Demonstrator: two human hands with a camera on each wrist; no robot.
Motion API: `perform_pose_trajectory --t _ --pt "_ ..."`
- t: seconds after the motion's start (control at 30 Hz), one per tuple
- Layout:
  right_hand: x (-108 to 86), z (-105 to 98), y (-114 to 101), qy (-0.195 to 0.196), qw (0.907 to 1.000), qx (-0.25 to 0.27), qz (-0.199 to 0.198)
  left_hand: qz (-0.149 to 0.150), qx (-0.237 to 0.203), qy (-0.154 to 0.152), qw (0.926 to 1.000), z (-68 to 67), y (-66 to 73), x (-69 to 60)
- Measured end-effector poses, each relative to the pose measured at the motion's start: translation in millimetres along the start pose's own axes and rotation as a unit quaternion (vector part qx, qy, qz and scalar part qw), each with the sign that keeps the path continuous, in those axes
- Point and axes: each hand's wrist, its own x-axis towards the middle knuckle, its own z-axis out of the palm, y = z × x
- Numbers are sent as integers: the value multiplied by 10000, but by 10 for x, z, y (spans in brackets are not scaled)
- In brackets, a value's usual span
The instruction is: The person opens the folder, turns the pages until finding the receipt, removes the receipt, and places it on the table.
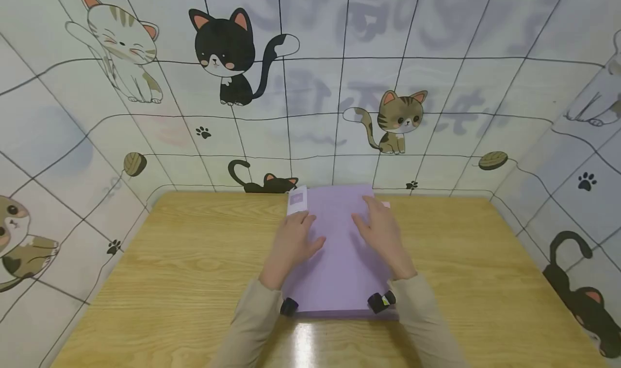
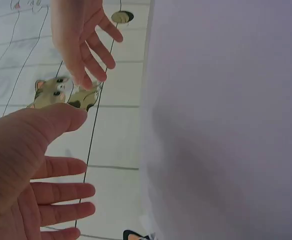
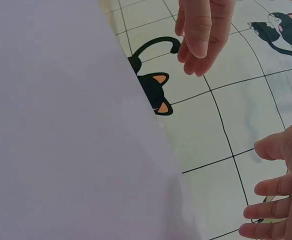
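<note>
A lilac rectangular slab, flat-topped with a thin front edge, lies on the table before me; its exact kind I cannot tell. At its far left corner is a white label with a purple square. Over the slab's left side is my left hand, fingers extended and thumb apart. My right hand is over the right side, its fingers also spread. Both wrist views show the pale slab surface apart from the hands, which hold nothing.
The wood-grain table extends to both sides. Behind it rises a wall sheet printed with cats and grid lines. A small pink tab shows at the slab's far right. Black wrist devices sit under both forearms.
</note>
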Motion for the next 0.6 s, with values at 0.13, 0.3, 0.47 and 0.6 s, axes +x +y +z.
perform_pose_trajectory --t 0.13,0.3,0.47,0.6 --pt "-38 -66 82 -139 9980 385 472 516 -448 133 9976 45 82 -54" --pt "-91 -117 197 -38 9950 763 643 715 -704 -38 9949 33 269 -130" --pt "-157 -180 280 56 9867 1422 780 1023 -697 -318 9918 42 479 -201" --pt "-202 -204 351 54 9806 1690 993 1328 -779 -473 9869 65 618 -254"
